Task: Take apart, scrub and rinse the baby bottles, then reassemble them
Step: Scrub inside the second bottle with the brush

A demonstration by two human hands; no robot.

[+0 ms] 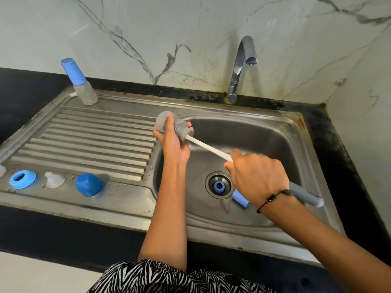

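Left hand [169, 140] grips a clear bottle [167, 123] on its side above the sink's left rim, mouth pointing right toward the basin. Right hand [257, 178] is closed around the brush [208, 148] handle, white shaft running up-left into the bottle mouth; the grey grip end sticks out past the wrist. A grey brush head sits at the bottle opening; how deep it goes is hard to tell. Step in hand looks like scrubbing the inside.

Second bottle [84, 87] stands capped on the far left corner of the drainboard [95, 140], not yet taken apart. Along the near edge of the drainboard: blue ring [22, 179], clear teat [54, 179], blue cap [89, 185], spaced apart in a row. In the sink [296, 149] a blue piece [240, 198] lies just beside the drain [219, 185]; something blue also sits in the drain itself, unclear what. Tap [241, 66] shows no running water.

Risks: the bottle is held over the rim, so a hard push of the brush could slip it out of wet fingers onto steel. The cap lies tipped near the front edge and could roll off if knocked by a forearm. The small blue part at the drain could get stuck or be forgotten at reassembly. Parts of the two bottles could get mixed.
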